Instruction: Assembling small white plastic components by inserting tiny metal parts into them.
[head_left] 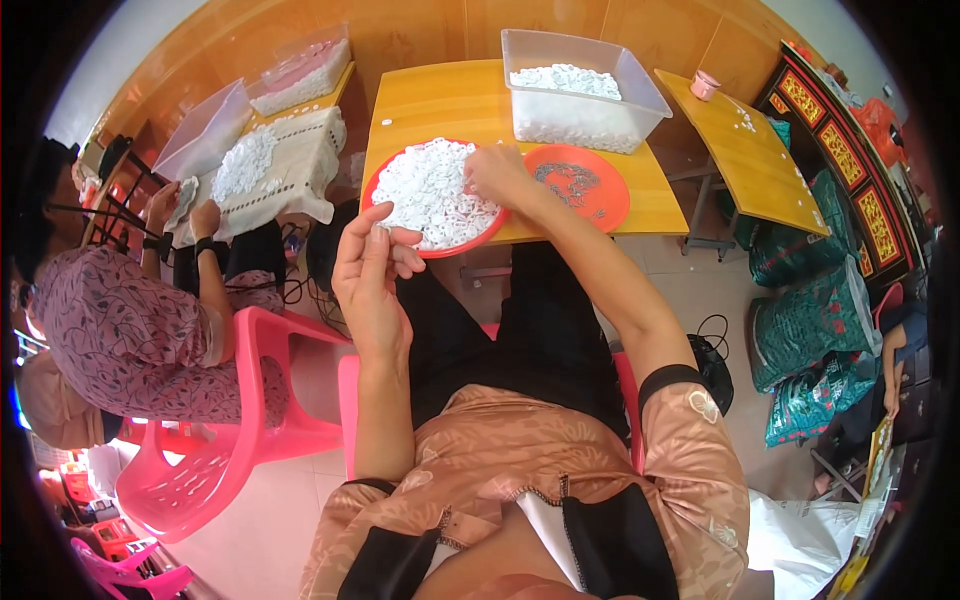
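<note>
A round red tray [440,254] heaped with small white plastic pieces [430,190] lies at the near edge of the yellow table in front of me. My right hand [497,178] reaches onto the right side of the heap, fingers bent together and pointing down. Whatever its fingertips pinch is hidden. Left of the tray's near rim, my left hand [375,270] is raised with fingers loosely curled and apart; nothing shows between them. Beside the tray, under my right forearm, sits an orange-red plate [612,190] with small dark metal pieces [570,184] scattered over it.
A clear plastic bin [585,105] of white pieces stands at the table's back. To the left, a person [140,330] works at a cloth-covered table [310,150], beside a pink chair [245,400]. On the right are another yellow table [750,150] and green sacks [810,320].
</note>
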